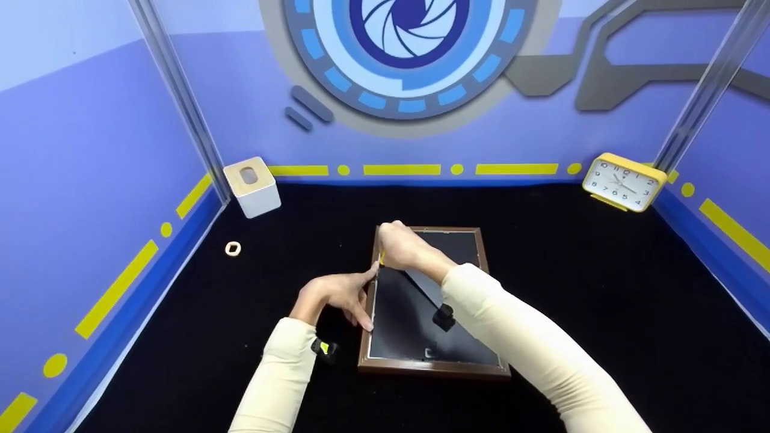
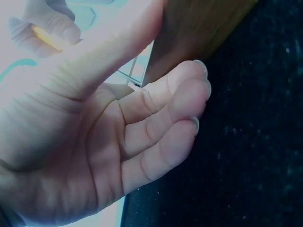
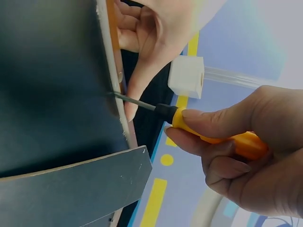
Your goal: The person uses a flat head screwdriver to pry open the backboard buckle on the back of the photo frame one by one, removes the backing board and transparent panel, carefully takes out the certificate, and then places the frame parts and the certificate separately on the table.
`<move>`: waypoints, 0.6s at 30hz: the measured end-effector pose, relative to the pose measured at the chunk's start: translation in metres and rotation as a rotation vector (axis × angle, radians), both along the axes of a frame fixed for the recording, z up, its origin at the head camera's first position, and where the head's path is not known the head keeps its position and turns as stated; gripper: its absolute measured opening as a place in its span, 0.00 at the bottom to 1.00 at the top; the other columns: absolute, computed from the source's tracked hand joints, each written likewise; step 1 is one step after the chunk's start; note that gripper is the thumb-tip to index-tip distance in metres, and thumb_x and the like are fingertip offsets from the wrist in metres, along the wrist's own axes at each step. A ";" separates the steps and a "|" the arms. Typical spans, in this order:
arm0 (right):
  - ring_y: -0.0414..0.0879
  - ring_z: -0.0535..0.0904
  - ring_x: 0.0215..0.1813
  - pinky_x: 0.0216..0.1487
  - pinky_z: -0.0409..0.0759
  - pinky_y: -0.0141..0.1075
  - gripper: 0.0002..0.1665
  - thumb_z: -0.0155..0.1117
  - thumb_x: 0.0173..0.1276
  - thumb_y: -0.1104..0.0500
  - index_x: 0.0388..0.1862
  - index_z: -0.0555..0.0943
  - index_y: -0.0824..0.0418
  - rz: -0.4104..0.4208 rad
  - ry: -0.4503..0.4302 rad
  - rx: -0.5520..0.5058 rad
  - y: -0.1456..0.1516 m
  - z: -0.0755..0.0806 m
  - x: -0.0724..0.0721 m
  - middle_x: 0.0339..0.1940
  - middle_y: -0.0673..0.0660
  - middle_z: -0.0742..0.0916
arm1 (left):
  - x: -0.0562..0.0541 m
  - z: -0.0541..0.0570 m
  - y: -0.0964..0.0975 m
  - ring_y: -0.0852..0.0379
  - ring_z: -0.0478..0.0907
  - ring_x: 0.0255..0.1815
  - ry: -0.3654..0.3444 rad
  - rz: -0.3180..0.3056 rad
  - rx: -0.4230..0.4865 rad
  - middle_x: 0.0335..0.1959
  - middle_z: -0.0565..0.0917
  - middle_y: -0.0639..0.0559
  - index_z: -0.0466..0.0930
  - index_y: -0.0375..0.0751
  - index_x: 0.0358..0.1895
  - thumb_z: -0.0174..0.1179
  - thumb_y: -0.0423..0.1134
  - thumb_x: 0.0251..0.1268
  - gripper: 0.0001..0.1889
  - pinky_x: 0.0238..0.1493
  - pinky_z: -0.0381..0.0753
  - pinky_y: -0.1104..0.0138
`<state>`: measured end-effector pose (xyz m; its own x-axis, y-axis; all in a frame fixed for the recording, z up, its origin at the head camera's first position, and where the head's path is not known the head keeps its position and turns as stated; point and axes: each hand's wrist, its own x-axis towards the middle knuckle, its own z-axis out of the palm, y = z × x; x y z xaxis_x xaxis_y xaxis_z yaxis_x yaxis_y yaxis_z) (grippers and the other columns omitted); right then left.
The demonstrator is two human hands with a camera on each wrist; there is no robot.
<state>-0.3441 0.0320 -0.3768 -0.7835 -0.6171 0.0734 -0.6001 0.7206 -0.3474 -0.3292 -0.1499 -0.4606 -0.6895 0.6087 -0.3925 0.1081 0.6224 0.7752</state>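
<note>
A picture frame (image 1: 436, 367) with a brown rim lies with its dark backing board (image 1: 397, 325) facing up. My right hand (image 1: 402, 245) grips a yellow-handled screwdriver (image 3: 166, 113). In the right wrist view, the screwdriver's thin metal tip meets the inner edge of the rim, beside the board. At the frame's left side, my left hand (image 1: 341, 293) touches the rim with its thumb near the screwdriver tip and a finger lower down. Its other fingers, loosely bent, show in the left wrist view. A dark flat flap (image 3: 80, 189) lies across the backing board.
The frame lies on a black cloth (image 1: 289, 240). A small cream ring (image 1: 233, 248) is to its left. A white box with a wooden top (image 1: 255, 189) stands at the back left, and a yellow clock (image 1: 624, 182) at the back right. Blue-purple walls enclose the surface.
</note>
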 end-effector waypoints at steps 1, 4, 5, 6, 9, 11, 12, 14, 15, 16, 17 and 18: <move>0.41 0.58 0.17 0.19 0.59 0.33 0.24 0.58 0.57 0.78 0.09 0.69 0.57 0.006 -0.006 0.007 -0.001 0.001 0.000 0.08 0.46 0.66 | 0.000 0.000 0.000 0.51 0.84 0.23 0.003 -0.002 -0.002 0.24 0.83 0.44 0.26 0.45 0.81 0.81 0.35 0.46 0.72 0.33 0.86 0.59; 0.47 0.73 0.28 0.31 0.75 0.36 0.17 0.62 0.58 0.78 0.16 0.82 0.62 -0.007 -0.021 0.032 -0.005 0.002 0.001 0.13 0.48 0.77 | 0.001 -0.001 0.000 0.51 0.84 0.23 0.002 -0.003 0.000 0.24 0.83 0.43 0.26 0.43 0.81 0.81 0.35 0.46 0.72 0.32 0.86 0.60; 0.50 0.76 0.35 0.37 0.78 0.39 0.14 0.63 0.59 0.77 0.20 0.85 0.63 -0.017 -0.028 0.043 -0.006 0.002 0.002 0.16 0.49 0.81 | 0.001 -0.001 0.001 0.51 0.84 0.22 0.003 -0.002 0.001 0.24 0.83 0.43 0.26 0.42 0.81 0.81 0.35 0.46 0.71 0.32 0.86 0.60; 0.53 0.77 0.41 0.42 0.79 0.41 0.12 0.65 0.59 0.76 0.23 0.87 0.63 -0.026 -0.032 0.054 -0.007 0.003 0.002 0.19 0.51 0.83 | 0.001 -0.001 0.001 0.51 0.84 0.22 0.003 -0.002 0.002 0.24 0.83 0.43 0.27 0.42 0.81 0.81 0.35 0.45 0.71 0.31 0.86 0.60; 0.56 0.77 0.47 0.43 0.78 0.42 0.11 0.65 0.62 0.74 0.25 0.87 0.62 -0.040 -0.042 0.083 -0.013 0.004 0.003 0.22 0.52 0.84 | 0.002 -0.002 0.000 0.50 0.84 0.22 -0.001 0.000 0.005 0.24 0.83 0.42 0.27 0.40 0.81 0.81 0.34 0.45 0.71 0.31 0.86 0.59; 0.55 0.78 0.42 0.34 0.75 0.39 0.13 0.64 0.64 0.73 0.22 0.82 0.61 -0.038 -0.037 0.096 -0.017 0.005 0.003 0.19 0.52 0.80 | 0.002 -0.003 0.000 0.50 0.84 0.21 0.000 0.001 0.003 0.24 0.83 0.42 0.27 0.39 0.80 0.81 0.34 0.45 0.71 0.30 0.87 0.59; 0.53 0.78 0.38 0.31 0.73 0.38 0.14 0.63 0.65 0.73 0.21 0.80 0.61 -0.034 -0.037 0.100 -0.018 0.006 0.003 0.18 0.51 0.79 | 0.002 -0.003 -0.001 0.49 0.84 0.21 0.004 0.002 0.001 0.24 0.83 0.42 0.27 0.38 0.80 0.81 0.34 0.45 0.71 0.30 0.87 0.58; 0.50 0.76 0.32 0.26 0.70 0.36 0.15 0.62 0.66 0.72 0.20 0.78 0.60 -0.034 -0.033 0.107 -0.020 0.006 0.002 0.17 0.51 0.76 | 0.002 -0.002 -0.001 0.49 0.84 0.21 0.008 0.002 0.001 0.24 0.83 0.42 0.27 0.38 0.80 0.81 0.34 0.46 0.71 0.30 0.87 0.58; 0.50 0.76 0.30 0.25 0.69 0.36 0.14 0.62 0.67 0.71 0.21 0.78 0.60 -0.036 -0.034 0.106 -0.020 0.007 0.002 0.17 0.52 0.77 | 0.001 -0.002 -0.001 0.49 0.84 0.22 0.010 0.000 0.000 0.24 0.83 0.42 0.26 0.38 0.80 0.81 0.35 0.46 0.71 0.31 0.87 0.58; 0.49 0.76 0.29 0.24 0.70 0.35 0.14 0.62 0.66 0.72 0.22 0.80 0.61 -0.040 -0.040 0.106 -0.020 0.007 0.001 0.17 0.52 0.78 | 0.001 -0.002 -0.001 0.49 0.84 0.22 0.013 -0.002 -0.001 0.24 0.83 0.42 0.26 0.38 0.80 0.81 0.35 0.46 0.71 0.31 0.87 0.58; 0.49 0.77 0.31 0.25 0.71 0.35 0.13 0.63 0.65 0.73 0.23 0.81 0.61 -0.043 -0.045 0.106 -0.019 0.006 0.001 0.18 0.52 0.80 | 0.000 -0.002 -0.001 0.49 0.84 0.22 0.014 0.000 0.000 0.24 0.83 0.42 0.26 0.39 0.80 0.81 0.35 0.46 0.71 0.31 0.87 0.58; 0.50 0.78 0.32 0.26 0.72 0.36 0.11 0.63 0.64 0.73 0.24 0.84 0.62 -0.046 -0.051 0.100 -0.017 0.006 0.000 0.19 0.52 0.82 | 0.000 -0.002 -0.002 0.50 0.84 0.22 0.013 0.000 0.002 0.24 0.83 0.43 0.26 0.39 0.80 0.81 0.35 0.46 0.71 0.31 0.86 0.59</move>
